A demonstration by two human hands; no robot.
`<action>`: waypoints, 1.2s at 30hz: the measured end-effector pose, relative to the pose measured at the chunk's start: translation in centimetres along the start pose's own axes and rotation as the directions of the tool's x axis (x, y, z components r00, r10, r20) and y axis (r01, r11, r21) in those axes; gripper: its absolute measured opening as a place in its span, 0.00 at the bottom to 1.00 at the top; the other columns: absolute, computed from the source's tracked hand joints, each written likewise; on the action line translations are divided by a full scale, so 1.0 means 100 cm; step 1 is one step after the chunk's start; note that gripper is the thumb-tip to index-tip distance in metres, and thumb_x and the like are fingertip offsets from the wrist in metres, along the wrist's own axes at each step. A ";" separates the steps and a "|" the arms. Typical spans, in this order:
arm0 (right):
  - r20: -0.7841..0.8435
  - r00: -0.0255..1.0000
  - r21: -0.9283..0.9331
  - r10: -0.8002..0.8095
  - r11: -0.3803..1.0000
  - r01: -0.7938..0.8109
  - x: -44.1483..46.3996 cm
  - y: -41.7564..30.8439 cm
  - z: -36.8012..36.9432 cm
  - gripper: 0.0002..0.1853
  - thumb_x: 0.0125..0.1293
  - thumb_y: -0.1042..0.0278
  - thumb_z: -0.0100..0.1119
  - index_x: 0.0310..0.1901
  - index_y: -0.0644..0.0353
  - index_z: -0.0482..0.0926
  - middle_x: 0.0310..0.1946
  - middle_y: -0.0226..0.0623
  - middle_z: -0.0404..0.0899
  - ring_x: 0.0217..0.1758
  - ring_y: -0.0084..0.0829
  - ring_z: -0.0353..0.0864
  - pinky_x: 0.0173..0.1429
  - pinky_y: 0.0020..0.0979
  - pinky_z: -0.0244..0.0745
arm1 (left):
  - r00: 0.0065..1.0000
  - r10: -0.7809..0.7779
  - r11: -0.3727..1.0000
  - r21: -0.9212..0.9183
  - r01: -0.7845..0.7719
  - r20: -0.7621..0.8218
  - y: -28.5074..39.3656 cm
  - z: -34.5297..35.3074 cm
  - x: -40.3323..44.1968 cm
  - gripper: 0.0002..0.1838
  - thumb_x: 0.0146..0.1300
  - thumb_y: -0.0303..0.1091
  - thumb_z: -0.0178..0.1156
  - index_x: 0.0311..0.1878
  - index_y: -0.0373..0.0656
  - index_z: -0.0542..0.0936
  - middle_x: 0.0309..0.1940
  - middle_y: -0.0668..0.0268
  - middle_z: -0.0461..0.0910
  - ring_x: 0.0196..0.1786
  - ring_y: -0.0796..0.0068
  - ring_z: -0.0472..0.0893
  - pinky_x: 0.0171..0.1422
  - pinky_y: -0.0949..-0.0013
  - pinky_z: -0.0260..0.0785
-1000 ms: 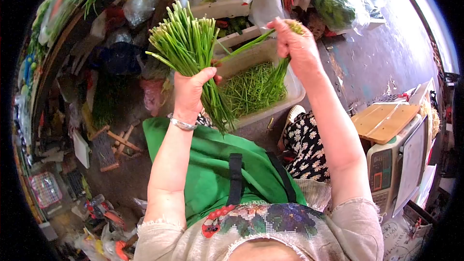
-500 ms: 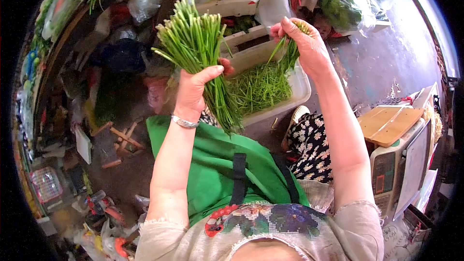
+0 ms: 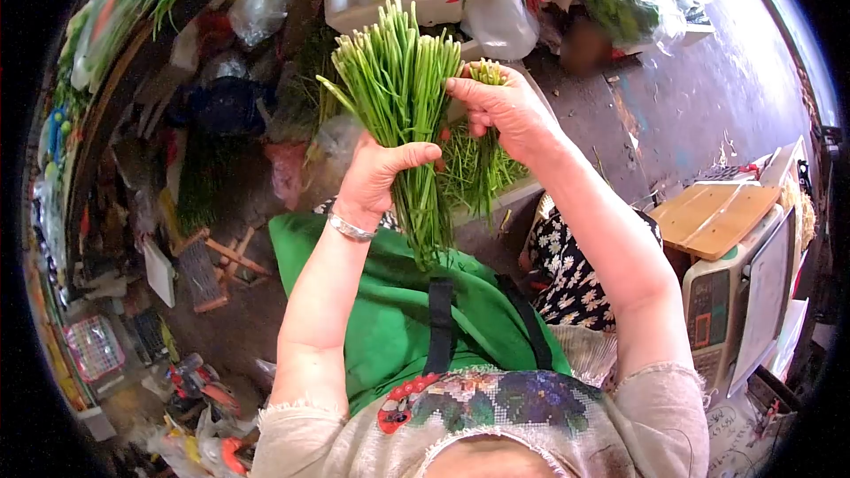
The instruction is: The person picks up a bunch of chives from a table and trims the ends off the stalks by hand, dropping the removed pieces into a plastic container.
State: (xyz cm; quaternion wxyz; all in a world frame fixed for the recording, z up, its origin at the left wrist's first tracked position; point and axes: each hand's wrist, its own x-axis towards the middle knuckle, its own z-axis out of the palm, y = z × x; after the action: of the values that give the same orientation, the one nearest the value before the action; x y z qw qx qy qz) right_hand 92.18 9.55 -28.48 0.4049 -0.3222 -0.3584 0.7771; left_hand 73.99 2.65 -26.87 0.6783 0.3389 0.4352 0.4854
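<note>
My left hand (image 3: 376,173) is closed round a thick bunch of chives (image 3: 390,80), pale cut ends up and thin green leaves hanging over my lap. Close on its right, my right hand (image 3: 513,115) grips a smaller bunch of chives (image 3: 484,168), cut ends also up. The thumb of that hand is at the edge of the thick bunch; I cannot tell whether it touches. Below both bunches is a pale plastic tub (image 3: 524,191) with loose chives (image 3: 509,166) in it, partly hidden by my hands. A green apron (image 3: 372,327) covers my lap.
A white foam box (image 3: 390,16) stands ahead, beside a bag of leafy greens (image 3: 624,9). To my right is a scale (image 3: 708,305) with a wooden board (image 3: 717,219) on it. A low wooden stool (image 3: 239,257) and clutter lie on the left.
My right hand has come left and down from over the tub's right side to beside the thick bunch, bringing the small bunch. My left hand has shifted slightly right and down.
</note>
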 end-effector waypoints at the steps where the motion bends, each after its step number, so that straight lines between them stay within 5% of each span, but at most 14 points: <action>1: 0.016 1.000 -0.021 -0.021 1.000 0.021 0.001 -0.001 -0.004 0.12 0.58 0.65 0.68 0.41 0.61 0.79 0.25 0.23 0.74 0.19 0.15 0.64 0.23 0.20 0.60 | 1.000 0.010 1.000 -0.013 -0.010 -0.006 0.002 0.000 0.000 0.27 0.48 0.19 0.68 0.55 0.39 0.75 0.41 0.63 0.82 0.41 0.71 0.82 0.42 0.68 0.77; 3: 0.006 1.000 -0.031 -0.018 0.999 0.019 0.000 -0.004 -0.008 0.12 0.59 0.66 0.67 0.41 0.61 0.79 0.24 0.23 0.74 0.20 0.14 0.64 0.23 0.20 0.60 | 0.998 0.059 0.998 -0.017 -0.059 -0.029 0.001 -0.005 0.003 0.30 0.49 0.16 0.66 0.58 0.40 0.73 0.49 0.63 0.80 0.47 0.70 0.81 0.47 0.67 0.77; 8: -0.014 0.999 -0.085 -0.045 0.995 0.044 -0.001 -0.004 -0.003 0.11 0.59 0.66 0.67 0.40 0.61 0.80 0.23 0.23 0.75 0.19 0.13 0.64 0.21 0.19 0.59 | 0.989 0.122 0.991 -0.046 -0.126 -0.081 0.000 -0.003 0.002 0.26 0.50 0.15 0.63 0.55 0.37 0.74 0.48 0.60 0.81 0.45 0.70 0.82 0.52 0.66 0.77; 16: -0.047 0.996 -0.149 -0.071 0.987 0.063 0.001 -0.004 -0.005 0.09 0.60 0.65 0.67 0.36 0.59 0.79 0.19 0.19 0.68 0.17 0.13 0.61 0.23 0.20 0.60 | 0.985 0.126 0.990 -0.048 -0.132 -0.115 0.001 -0.014 0.004 0.21 0.51 0.16 0.63 0.50 0.38 0.75 0.38 0.60 0.81 0.32 0.71 0.81 0.34 0.71 0.78; 26: -0.235 0.946 -0.066 -0.223 0.975 0.213 0.008 -0.017 -0.030 0.11 0.60 0.62 0.67 0.29 0.59 0.78 0.18 0.24 0.70 0.17 0.18 0.63 0.22 0.23 0.59 | 0.985 0.130 0.989 -0.056 -0.137 -0.115 0.005 -0.011 0.001 0.19 0.52 0.18 0.64 0.49 0.36 0.75 0.38 0.59 0.80 0.32 0.69 0.80 0.37 0.68 0.75; 31: -0.191 0.982 -0.025 -0.001 1.000 -0.004 0.004 -0.014 -0.018 0.17 0.63 0.56 0.65 0.41 0.63 0.78 0.18 0.18 0.61 0.17 0.13 0.58 0.24 0.21 0.56 | 0.983 0.144 0.981 -0.111 -0.157 -0.115 0.005 -0.011 0.002 0.20 0.52 0.17 0.63 0.50 0.35 0.75 0.38 0.58 0.80 0.31 0.69 0.80 0.36 0.69 0.76; 36: 0.046 0.989 0.164 0.140 0.976 -0.145 0.003 -0.002 -0.010 0.13 0.66 0.58 0.60 0.44 0.59 0.78 0.21 0.20 0.66 0.21 0.15 0.62 0.25 0.21 0.58 | 0.991 0.052 0.995 -0.075 -0.061 -0.120 0.004 -0.010 0.000 0.19 0.52 0.18 0.63 0.49 0.36 0.76 0.38 0.61 0.82 0.36 0.68 0.83 0.40 0.69 0.78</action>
State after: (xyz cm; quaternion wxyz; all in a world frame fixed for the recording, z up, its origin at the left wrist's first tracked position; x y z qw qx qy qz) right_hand 92.91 10.14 -28.88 0.3675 -0.2988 -0.2750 0.8367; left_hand 72.99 2.79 -26.92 0.6501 0.2949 0.4455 0.5403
